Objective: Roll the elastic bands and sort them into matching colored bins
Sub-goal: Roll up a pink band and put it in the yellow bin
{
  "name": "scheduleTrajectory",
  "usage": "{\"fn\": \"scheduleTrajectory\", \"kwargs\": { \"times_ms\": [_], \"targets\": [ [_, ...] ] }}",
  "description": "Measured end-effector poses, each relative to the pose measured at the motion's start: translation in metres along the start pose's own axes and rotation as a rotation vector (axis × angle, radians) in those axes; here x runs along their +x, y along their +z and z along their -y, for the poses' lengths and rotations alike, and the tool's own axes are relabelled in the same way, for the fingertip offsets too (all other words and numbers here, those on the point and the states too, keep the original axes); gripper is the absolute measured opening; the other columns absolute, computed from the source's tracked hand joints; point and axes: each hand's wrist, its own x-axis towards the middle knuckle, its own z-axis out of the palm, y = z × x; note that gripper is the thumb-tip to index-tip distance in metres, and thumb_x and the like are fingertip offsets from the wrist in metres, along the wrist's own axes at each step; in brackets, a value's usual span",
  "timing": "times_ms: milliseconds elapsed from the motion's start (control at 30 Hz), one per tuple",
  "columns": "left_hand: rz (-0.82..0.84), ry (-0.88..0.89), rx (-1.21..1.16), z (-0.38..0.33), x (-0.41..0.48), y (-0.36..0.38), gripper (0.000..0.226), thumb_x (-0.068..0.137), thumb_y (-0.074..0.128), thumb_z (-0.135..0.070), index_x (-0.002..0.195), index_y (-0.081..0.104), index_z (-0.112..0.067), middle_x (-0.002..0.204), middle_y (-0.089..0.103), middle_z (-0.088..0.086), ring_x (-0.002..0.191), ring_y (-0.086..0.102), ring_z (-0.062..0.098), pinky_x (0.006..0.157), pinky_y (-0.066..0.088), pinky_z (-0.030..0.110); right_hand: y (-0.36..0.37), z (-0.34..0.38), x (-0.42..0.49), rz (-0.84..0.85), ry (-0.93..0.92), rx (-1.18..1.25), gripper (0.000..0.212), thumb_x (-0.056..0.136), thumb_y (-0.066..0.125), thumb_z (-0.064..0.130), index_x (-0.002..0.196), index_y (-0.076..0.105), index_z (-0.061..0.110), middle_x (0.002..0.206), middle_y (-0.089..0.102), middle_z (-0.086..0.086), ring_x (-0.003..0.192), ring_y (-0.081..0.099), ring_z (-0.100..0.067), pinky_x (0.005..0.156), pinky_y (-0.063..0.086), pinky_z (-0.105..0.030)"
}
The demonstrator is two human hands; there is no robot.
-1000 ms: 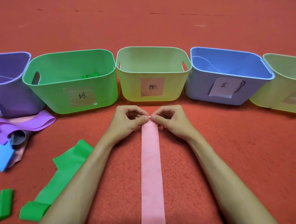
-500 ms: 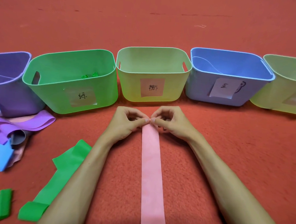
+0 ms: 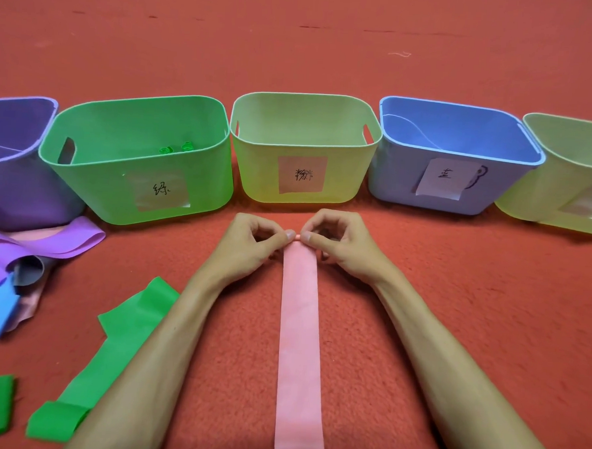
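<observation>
Hands: left hand and right hand pinched the far end of the pink elastic band, fingers curled, thumbs nearly meeting | Band: lay flat on red carpet, running near to far between the forearms | Edges: a strip of carpet showed between its far end and the yellow-green bin | Left: a green band lay loose.

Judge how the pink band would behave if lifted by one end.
Probably floppy: the pink band lies flat on the carpet, and purple bands nearby slump in loose folds. Likely light, since it looks thin. Its far end, pinched by the left hand and right hand, may uncurl.
</observation>
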Motion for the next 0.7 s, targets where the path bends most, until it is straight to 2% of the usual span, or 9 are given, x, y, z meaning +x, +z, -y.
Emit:
{"fn": "scheduleTrajectory", "kwargs": {
  "times_ms": [100,200,400,567,700],
  "targets": [
    [-0.003,-0.002,-0.020,0.0004,-0.0002,-0.0013,0.017,0.096,0.073,-0.019,0.086,0.079,-0.007,0.075,0.074,0.004,0.067,0.062,0.006,0.054,0.046,0.019,-0.0006,0.0001,-0.0001,0.007,0.012,0.011,0.006,0.092,0.074,-0.001,0.091,0.068,0.002,0.077,0.064,-0.011,0.058,0.056,-0.008,0.052,0.045,-0.023],
    [0.001,0.002,-0.041,0.0004,-0.0014,-0.0022,0.009,0.093,0.076,-0.016,0.089,0.080,-0.009,0.081,0.076,0.011,0.070,0.063,0.010,0.054,0.047,0.020,-0.0010,-0.0006,0.0000,0.001,0.032,0.004,0.006,0.092,0.075,0.003,0.092,0.070,0.000,0.074,0.066,-0.009,0.057,0.057,-0.008,0.052,0.044,-0.022],
    [0.042,-0.017,-0.113,0.0025,-0.0006,-0.0020,0.004,0.090,0.079,-0.013,0.091,0.081,-0.010,0.071,0.068,0.009,0.068,0.054,0.020,0.057,0.042,0.027,-0.0016,-0.0029,0.0001,0.007,0.021,-0.022,0.002,0.093,0.073,0.001,0.092,0.072,0.000,0.076,0.069,-0.004,0.060,0.059,-0.005,0.055,0.046,-0.020],
    [0.072,-0.049,-0.051,-0.0008,0.0008,-0.0020,0.022,0.098,0.070,-0.023,0.084,0.079,-0.009,0.069,0.068,-0.005,0.063,0.057,0.003,0.054,0.044,0.017,-0.0011,-0.0011,0.0006,-0.003,0.011,0.020,0.005,0.091,0.074,-0.002,0.092,0.070,0.001,0.078,0.069,-0.006,0.061,0.058,-0.005,0.054,0.046,-0.021],
    [0.082,-0.034,-0.026,-0.0003,-0.0004,-0.0040,0.013,0.096,0.072,-0.015,0.088,0.079,-0.008,0.072,0.071,0.002,0.067,0.059,0.007,0.055,0.046,0.017,-0.0010,-0.0024,0.0015,-0.001,0.038,0.016,0.013,0.088,0.076,-0.004,0.096,0.068,0.004,0.074,0.067,0.002,0.061,0.058,-0.004,0.052,0.047,-0.019]
  ]
}}
